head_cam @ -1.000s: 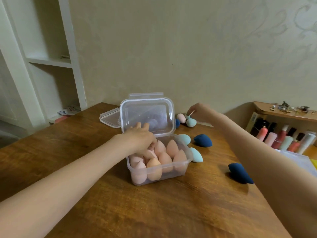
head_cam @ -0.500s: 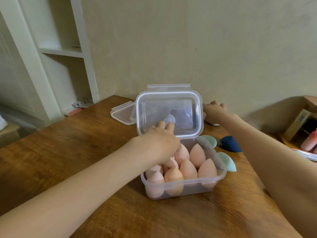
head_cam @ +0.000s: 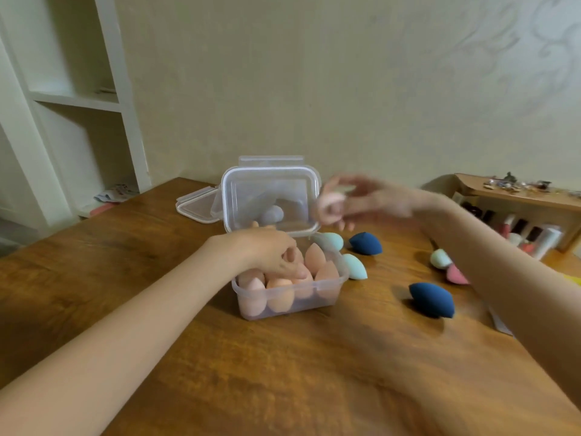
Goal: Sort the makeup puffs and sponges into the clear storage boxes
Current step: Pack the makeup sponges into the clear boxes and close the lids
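Wooden table (head_cam: 314,372) carries a clear plastic storage box (head_cam: 290,298) of peach teardrop sponges; left hand (head_cam: 270,251) rests curled among them, likely tidying; right hand (head_cam: 367,199), blurred, pinches a pink sponge (head_cam: 328,209) above the box's right, probably incoming.

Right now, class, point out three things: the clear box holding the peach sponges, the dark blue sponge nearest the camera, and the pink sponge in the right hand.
clear box (head_cam: 341,278): head view, right-hand rim.
dark blue sponge (head_cam: 432,299): head view, its middle.
pink sponge (head_cam: 328,206): head view, blurred body below the right hand's fingers.
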A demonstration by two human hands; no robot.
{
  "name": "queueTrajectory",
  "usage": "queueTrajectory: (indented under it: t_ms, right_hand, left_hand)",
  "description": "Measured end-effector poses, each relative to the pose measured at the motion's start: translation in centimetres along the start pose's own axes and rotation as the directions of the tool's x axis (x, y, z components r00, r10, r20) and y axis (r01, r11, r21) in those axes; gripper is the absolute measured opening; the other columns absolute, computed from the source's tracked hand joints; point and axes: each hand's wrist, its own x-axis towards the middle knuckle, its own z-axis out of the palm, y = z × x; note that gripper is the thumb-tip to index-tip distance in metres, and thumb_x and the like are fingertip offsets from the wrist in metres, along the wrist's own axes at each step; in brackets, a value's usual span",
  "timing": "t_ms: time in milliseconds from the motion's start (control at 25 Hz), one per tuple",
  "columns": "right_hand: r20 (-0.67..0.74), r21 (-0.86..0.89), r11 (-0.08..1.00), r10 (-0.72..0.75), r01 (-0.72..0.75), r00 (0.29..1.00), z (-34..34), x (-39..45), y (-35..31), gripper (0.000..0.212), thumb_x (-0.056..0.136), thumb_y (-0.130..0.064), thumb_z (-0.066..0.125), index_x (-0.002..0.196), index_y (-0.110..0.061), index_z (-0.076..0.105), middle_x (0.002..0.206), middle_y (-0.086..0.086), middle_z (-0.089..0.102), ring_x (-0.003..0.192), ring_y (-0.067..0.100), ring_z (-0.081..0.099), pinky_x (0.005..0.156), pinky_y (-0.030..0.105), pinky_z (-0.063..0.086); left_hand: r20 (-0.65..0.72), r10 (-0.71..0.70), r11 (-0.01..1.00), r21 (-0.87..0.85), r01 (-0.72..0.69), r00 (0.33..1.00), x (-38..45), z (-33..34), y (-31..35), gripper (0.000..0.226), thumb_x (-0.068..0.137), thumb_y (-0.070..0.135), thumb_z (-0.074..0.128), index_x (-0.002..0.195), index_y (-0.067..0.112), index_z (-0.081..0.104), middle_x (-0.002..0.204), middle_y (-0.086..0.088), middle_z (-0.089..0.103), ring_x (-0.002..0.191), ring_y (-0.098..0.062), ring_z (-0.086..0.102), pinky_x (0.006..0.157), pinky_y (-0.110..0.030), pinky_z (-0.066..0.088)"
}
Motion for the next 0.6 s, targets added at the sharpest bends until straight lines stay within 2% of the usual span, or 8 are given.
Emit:
queueTrajectory:
  t_ms: [80, 120, 240, 360, 440, 480, 560, 600]
  right_hand:
    - [0.264, -0.117, 0.976, 0.208, -0.183, 0.942, 2.1, -0.3, 1.4, 0.019, 0.086, -0.002, 0.059, 0.102, -0.013, 0.059, 0.092, 0.007, 0.065, 0.073, 0.013, 0.063, 0.068, 0.02, 0.054]
    - [0.299, -0.187, 0.955, 0.28, -0.232, 0.912, 2.9, 0.0, 2.1, 0.019, 0.09, -0.005, 0.056, 0.108, -0.011, 0.059, 0.1, 0.008, 0.064, 0.083, 0.015, 0.063, 0.076, 0.022, 0.054]
    - [0.271, -0.27, 0.909, 0.388, -0.318, 0.881, 4.0, 1.1, 2.5, 0.031, 0.095, -0.011, 0.049, 0.124, 0.0, 0.055, 0.117, 0.01, 0.059, 0.11, 0.019, 0.056, 0.099, 0.029, 0.045]
    - [0.273, -0.319, 0.846, 0.515, -0.428, 0.813, 4.0, 2.2, 2.0, 0.034, 0.094, -0.009, 0.051, 0.127, 0.001, 0.053, 0.119, 0.006, 0.06, 0.112, 0.018, 0.056, 0.1, 0.028, 0.045]
    - [0.188, -0.548, 0.741, 0.562, -0.389, 0.805, 4.5, 3.2, 2.0, 0.033, 0.09, -0.013, 0.058, 0.123, -0.01, 0.059, 0.12, 0.0, 0.061, 0.112, 0.015, 0.055, 0.099, 0.025, 0.046]
    - [0.126, -0.712, 0.627, 0.555, -0.315, 0.822, 5.1, 3.7, 2.1, 0.034, 0.088, -0.019, 0.061, 0.122, -0.018, 0.061, 0.12, -0.003, 0.062, 0.111, 0.015, 0.056, 0.097, 0.024, 0.045]
    - [0.065, -0.901, 0.4, 0.511, -0.17, 0.857, 6.8, 4.4, 2.5, 0.026, 0.087, -0.026, 0.061, 0.113, -0.024, 0.063, 0.108, -0.005, 0.064, 0.101, 0.015, 0.057, 0.088, 0.024, 0.045]
    - [0.051, -0.928, 0.347, 0.475, -0.133, 0.878, 7.7, 4.6, 2.9, 0.013, 0.088, -0.027, 0.059, 0.1, -0.025, 0.063, 0.096, -0.005, 0.062, 0.093, 0.016, 0.056, 0.083, 0.025, 0.045]
  left_hand:
    - [-0.001, -0.019, 1.0, 0.002, 0.019, 1.0, -0.3, 1.0, 0.5, 0.039, 0.089, 0.046, 0.05, 0.12, 0.023, 0.053, 0.136, -0.012, 0.036, 0.123, -0.031, 0.03, 0.103, -0.043, 0.032]
    - [-0.024, -0.029, 1.0, -0.002, 0.029, 0.999, -0.4, 1.5, 0.5, 0.041, 0.088, 0.043, 0.052, 0.124, 0.024, 0.051, 0.143, -0.013, 0.028, 0.13, -0.034, 0.022, 0.105, -0.047, 0.032]
    - [-0.093, -0.021, 1.0, -0.01, 0.02, 0.995, -0.7, 2.3, 0.0, 0.043, 0.087, 0.037, 0.052, 0.13, 0.028, 0.048, 0.149, -0.009, 0.018, 0.136, -0.037, 0.013, 0.107, -0.053, 0.029]
    - [-0.108, -0.001, 1.0, 0.0, 0.001, 0.994, -0.8, 2.7, -0.1, 0.036, 0.09, 0.038, 0.05, 0.125, 0.029, 0.052, 0.153, -0.008, 0.014, 0.139, -0.037, 0.009, 0.108, -0.054, 0.025]
    - [-0.094, -0.004, 1.0, -0.003, 0.003, 0.996, -0.8, 2.8, 0.0, 0.034, 0.092, 0.04, 0.049, 0.121, 0.026, 0.055, 0.155, -0.009, 0.009, 0.141, -0.037, 0.005, 0.109, -0.055, 0.021]
    - [-0.086, -0.012, 1.0, -0.004, 0.012, 0.996, -0.8, 2.8, -0.1, 0.033, 0.092, 0.04, 0.05, 0.118, 0.023, 0.058, 0.156, -0.009, 0.008, 0.141, -0.037, 0.004, 0.11, -0.056, 0.02]
    - [-0.082, -0.02, 1.0, -0.008, 0.02, 0.996, -0.8, 2.6, -0.3, 0.029, 0.09, 0.042, 0.051, 0.101, 0.017, 0.062, 0.157, -0.007, 0.007, 0.142, -0.034, 0.006, 0.112, -0.054, 0.02]
    - [-0.081, -0.019, 1.0, -0.016, 0.017, 0.997, -0.8, 2.6, -0.6, 0.028, 0.089, 0.043, 0.052, 0.091, 0.016, 0.061, 0.157, -0.005, 0.008, 0.142, -0.032, 0.007, 0.113, -0.052, 0.021]
